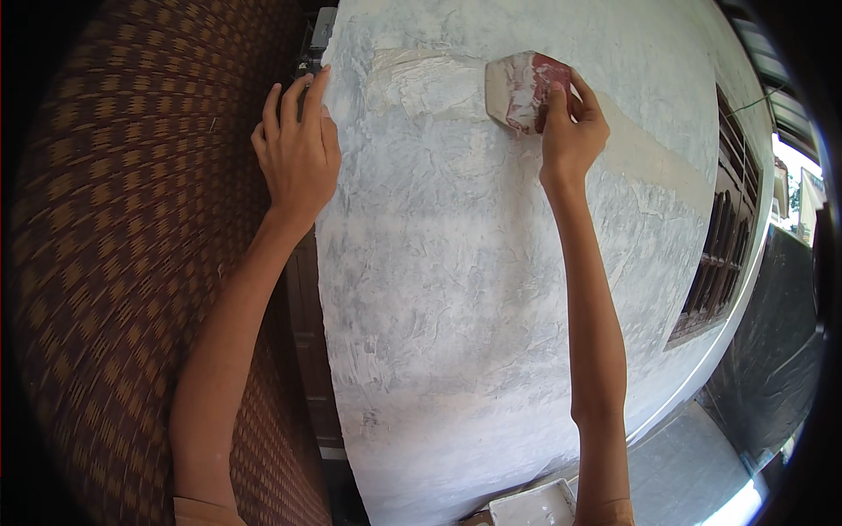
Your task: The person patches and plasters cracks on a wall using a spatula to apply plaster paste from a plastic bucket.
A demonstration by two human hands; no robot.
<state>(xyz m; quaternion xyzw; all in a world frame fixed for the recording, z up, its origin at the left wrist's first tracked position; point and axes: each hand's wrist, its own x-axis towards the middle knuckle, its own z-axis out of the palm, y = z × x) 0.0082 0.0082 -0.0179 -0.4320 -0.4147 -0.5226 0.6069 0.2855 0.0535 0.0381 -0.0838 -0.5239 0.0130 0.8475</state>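
Note:
My right hand (574,131) grips a dark red plastering scraper (529,92) smeared with whitish paste, thumb on its near face. The scraper is held against the upper part of a rough, grey-white plastered wall (438,289). Left of its edge runs a band of thick cream plaster (421,83); a smoother pale band (658,158) continues on the right. My left hand (298,149) is raised at the wall's left edge, fingers apart and pointing up, holding nothing. Whether its fingers touch the wall edge I cannot tell.
A brown woven bamboo panel (132,263) stands close on the left, with a dark narrow gap beside the wall. A barred wooden window (719,237) is at the right. Low down sits a whitish, paste-stained tray (533,508). Black sheeting (763,333) hangs far right.

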